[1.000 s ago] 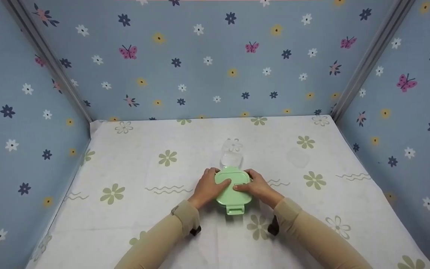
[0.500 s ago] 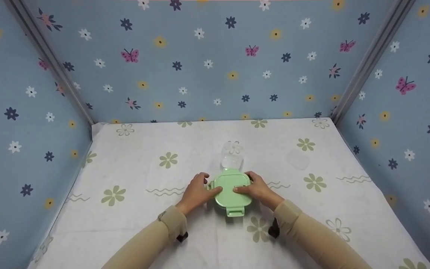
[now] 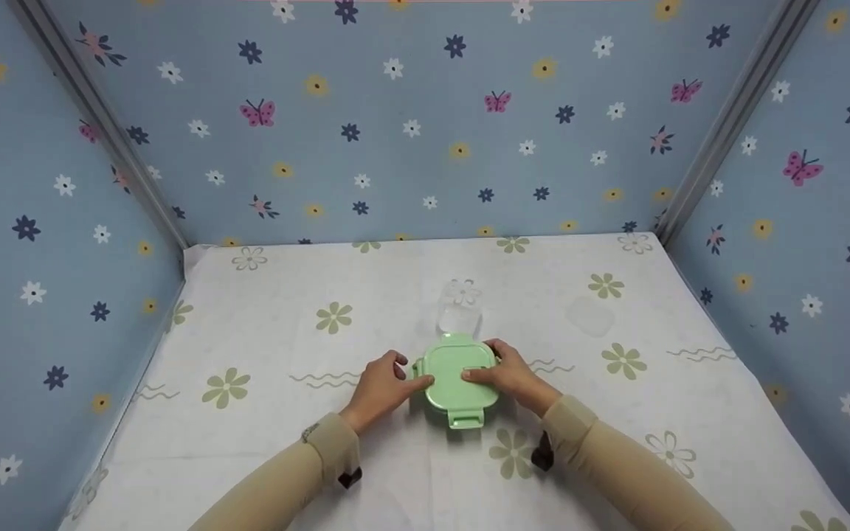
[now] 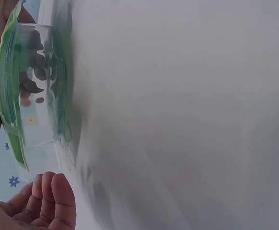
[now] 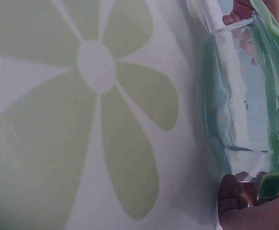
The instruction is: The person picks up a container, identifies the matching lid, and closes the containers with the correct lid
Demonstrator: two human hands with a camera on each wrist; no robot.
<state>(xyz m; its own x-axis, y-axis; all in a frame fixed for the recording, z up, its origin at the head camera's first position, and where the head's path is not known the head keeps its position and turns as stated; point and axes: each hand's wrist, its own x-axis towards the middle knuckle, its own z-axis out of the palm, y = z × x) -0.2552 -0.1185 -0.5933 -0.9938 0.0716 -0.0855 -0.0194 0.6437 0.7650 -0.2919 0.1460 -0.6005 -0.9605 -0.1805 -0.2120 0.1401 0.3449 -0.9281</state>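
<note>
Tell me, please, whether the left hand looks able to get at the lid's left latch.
Probably yes: the left hand sits close beside the left latch, loosely open, with nothing visible in the way.

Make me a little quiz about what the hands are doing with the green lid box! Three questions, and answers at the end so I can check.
1. True or false: the thumb of the right hand is on the green lid.

2. Fill in the blank: the thumb of the left hand touches the lid, but its other ____ are held away from the clear box.

3. What is just beyond the box?
A. a red cup
B. a see-through thing
C. a wooden spoon

Key: 1. True. 2. fingers. 3. B.
</note>
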